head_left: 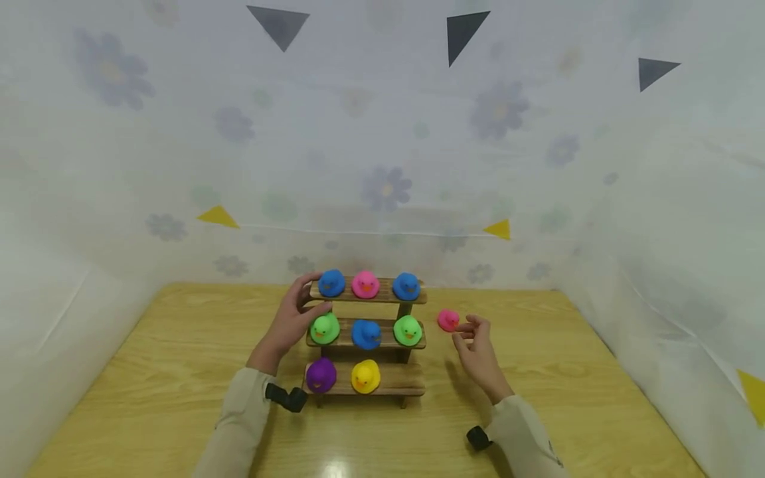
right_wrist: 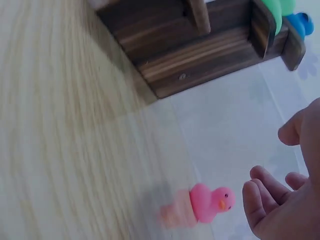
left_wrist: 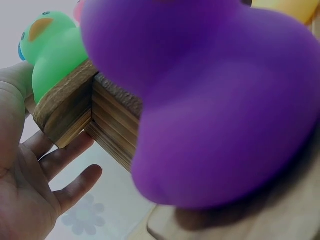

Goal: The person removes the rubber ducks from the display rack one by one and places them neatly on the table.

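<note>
A three-step wooden stand (head_left: 388, 378) carries several rubber ducks. My left hand (head_left: 293, 322) is at its left side, thumb by the light-green duck (head_left: 325, 330) and fingertips partly hidden behind the upper step. In the left wrist view, other fingers (left_wrist: 75, 195) are spread behind the stand. A large purple duck (left_wrist: 225, 115) blocks much of that view. Right of the stand, a pink duck (head_left: 447, 320) sits on the table. My right hand (head_left: 478, 355) is beside it, thumb and fingers apart; the right wrist view shows a gap between fingertips and the pink duck (right_wrist: 205, 202).
Blue ducks (head_left: 331, 283) flank another pink duck (head_left: 365, 285) on top. The middle step holds a blue duck (head_left: 366, 334) between two green ones. Below, a yellow duck (head_left: 365, 377) sits beside the purple one. A pale flowered sheet (head_left: 382, 133) encloses the wooden table (head_left: 179, 345).
</note>
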{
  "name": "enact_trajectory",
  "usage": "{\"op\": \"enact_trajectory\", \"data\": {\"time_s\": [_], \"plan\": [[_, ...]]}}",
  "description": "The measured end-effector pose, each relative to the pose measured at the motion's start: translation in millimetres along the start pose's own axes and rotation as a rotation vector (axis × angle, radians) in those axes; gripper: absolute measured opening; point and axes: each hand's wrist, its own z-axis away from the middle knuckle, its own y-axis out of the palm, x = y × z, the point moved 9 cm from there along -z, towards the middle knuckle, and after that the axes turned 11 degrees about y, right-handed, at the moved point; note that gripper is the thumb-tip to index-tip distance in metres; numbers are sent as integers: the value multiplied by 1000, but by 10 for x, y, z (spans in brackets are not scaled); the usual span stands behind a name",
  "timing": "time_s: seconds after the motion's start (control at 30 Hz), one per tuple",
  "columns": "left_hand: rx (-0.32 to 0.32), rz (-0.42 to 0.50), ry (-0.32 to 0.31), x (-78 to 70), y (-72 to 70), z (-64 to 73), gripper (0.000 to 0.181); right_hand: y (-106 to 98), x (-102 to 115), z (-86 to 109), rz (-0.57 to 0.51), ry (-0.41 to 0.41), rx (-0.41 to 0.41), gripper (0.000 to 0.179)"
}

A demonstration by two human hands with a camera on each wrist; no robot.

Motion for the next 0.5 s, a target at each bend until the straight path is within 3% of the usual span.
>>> {"op": "enact_trajectory", "data": {"time_s": [0.5], "plan": [[4, -8, -32, -4, 10, -3, 57, 117, 265, 347, -5, -78, -56, 17]]}}
